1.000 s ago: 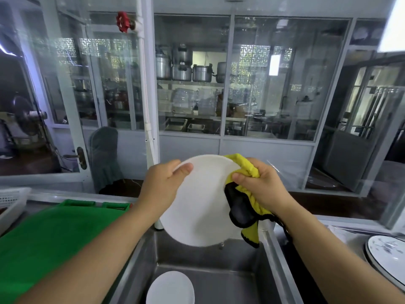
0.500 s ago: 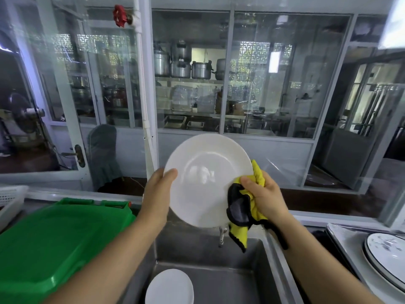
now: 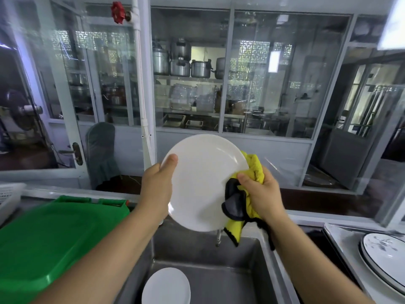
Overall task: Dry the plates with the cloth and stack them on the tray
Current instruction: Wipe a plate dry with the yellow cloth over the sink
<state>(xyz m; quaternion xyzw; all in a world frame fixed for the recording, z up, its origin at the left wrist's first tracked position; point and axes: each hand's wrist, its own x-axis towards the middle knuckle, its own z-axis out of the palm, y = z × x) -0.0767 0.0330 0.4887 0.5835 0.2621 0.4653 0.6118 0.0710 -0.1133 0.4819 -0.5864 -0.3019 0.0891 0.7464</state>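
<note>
The left hand's (image 3: 156, 187) fingers are hidden behind the round white plate (image 3: 202, 185); only the thumb shows. The bunched yellow-and-black cloth (image 3: 240, 199) covers the plate's right rim. The bottom edge crops the small white plate in the steel sink (image 3: 166, 287); the right edge crops the patterned dark-rimmed plates (image 3: 385, 257). The green plastic tray (image 3: 50, 235) is blurred.

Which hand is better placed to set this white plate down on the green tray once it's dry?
Left. The left hand already grips the white plate by its rim, and the green tray lies on that side. The right hand is busy holding the cloth against the plate's far edge.
</note>
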